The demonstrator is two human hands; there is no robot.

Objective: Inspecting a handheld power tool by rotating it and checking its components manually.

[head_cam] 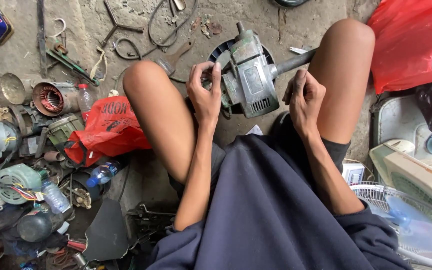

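Observation:
A worn green and grey power tool body [250, 80] with vent slots lies on the concrete floor between my bare knees, over a round black fan part [224, 50]. A metal side handle [295, 62] sticks out to its right. My left hand [205, 92] grips the tool's left end, fingers curled over it. My right hand [303, 97] hovers just right of the tool, fingers curled together, with no object visible in it. My dark blue sleeves fill the lower middle of the view.
Left: a red plastic bag [107, 131], electric motors [16, 182], a copper-wound stator [52, 98], plastic bottles [103, 173], scrap tools. Right: a red bag [416, 42], a white fan housing [416, 172] and a fan grille with a blue blade [411, 225].

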